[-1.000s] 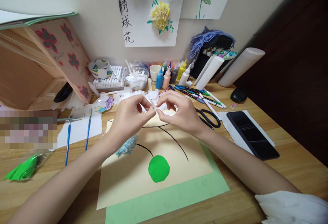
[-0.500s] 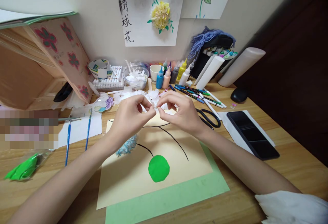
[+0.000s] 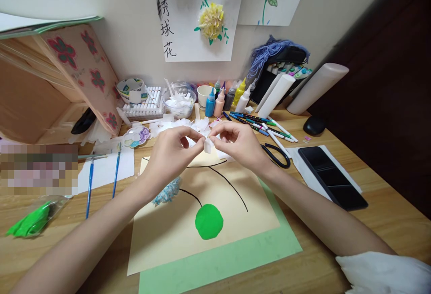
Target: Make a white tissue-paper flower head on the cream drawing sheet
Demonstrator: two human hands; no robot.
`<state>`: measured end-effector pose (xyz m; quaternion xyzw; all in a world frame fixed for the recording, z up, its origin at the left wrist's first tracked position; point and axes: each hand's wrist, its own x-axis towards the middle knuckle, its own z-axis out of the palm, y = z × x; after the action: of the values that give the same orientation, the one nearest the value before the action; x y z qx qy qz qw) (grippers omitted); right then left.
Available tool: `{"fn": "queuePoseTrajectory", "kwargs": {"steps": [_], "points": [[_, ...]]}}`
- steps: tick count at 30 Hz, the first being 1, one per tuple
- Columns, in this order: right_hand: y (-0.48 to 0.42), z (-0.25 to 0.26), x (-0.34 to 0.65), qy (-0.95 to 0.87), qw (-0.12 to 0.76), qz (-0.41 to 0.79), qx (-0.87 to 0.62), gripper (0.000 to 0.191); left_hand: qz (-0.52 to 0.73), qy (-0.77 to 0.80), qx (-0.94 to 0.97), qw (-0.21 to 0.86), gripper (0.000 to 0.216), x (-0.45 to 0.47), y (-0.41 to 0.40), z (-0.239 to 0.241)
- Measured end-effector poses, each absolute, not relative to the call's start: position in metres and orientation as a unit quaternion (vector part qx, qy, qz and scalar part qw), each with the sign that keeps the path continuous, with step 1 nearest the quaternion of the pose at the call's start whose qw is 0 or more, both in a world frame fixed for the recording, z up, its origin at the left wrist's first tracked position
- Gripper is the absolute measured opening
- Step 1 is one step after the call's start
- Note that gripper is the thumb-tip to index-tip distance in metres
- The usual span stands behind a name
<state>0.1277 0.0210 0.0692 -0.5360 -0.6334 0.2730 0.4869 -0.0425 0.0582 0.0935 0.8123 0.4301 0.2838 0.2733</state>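
Note:
My left hand (image 3: 170, 155) and my right hand (image 3: 240, 147) meet above the far edge of a cream paper sheet (image 3: 168, 235). Both pinch one small white paper piece (image 3: 208, 145) between thumb and fingertips. The cream sheet carries black curved lines and a green disc (image 3: 208, 221), and it lies on a light green sheet (image 3: 235, 262). A blue-white crumpled paper tuft (image 3: 167, 191) sits on the cream sheet under my left wrist. More white paper scraps (image 3: 175, 125) lie just beyond my hands.
Black scissors (image 3: 278, 157) lie right of my right hand, markers (image 3: 259, 125) and paint bottles (image 3: 225, 96) behind. A black tray (image 3: 332, 177) is at right, brushes (image 3: 89, 186) and a palette (image 3: 136, 136) at left, green pieces in a bag (image 3: 30, 222) near left.
My hands have lifted slightly and the white paper piece now hangs visibly between the fingertips. Everything else stays put.

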Motion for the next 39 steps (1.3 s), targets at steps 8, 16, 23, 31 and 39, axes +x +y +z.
{"fn": "queuePoseTrajectory", "kwargs": {"steps": [8,16,23,31,39], "points": [[0.023,0.070,0.129,-0.589,0.479,0.364,-0.540,0.019,0.271,0.428,0.813,0.286,0.019,-0.041,0.053,0.100],[0.022,0.069,0.128,-0.586,0.481,0.361,-0.543,0.017,0.317,0.385,0.818,0.287,0.013,-0.043,0.056,0.095],[0.022,0.073,0.128,-0.564,0.462,0.423,-0.539,0.021,0.339,0.348,0.828,0.279,0.005,-0.043,0.057,0.094],[0.026,0.071,0.130,-0.521,0.480,0.470,-0.527,0.015,0.319,0.351,0.837,0.272,0.005,-0.044,0.058,0.095],[0.033,0.064,0.135,-0.420,0.520,0.512,-0.540,0.018,0.301,0.370,0.840,0.259,0.005,-0.046,0.058,0.102]]}}
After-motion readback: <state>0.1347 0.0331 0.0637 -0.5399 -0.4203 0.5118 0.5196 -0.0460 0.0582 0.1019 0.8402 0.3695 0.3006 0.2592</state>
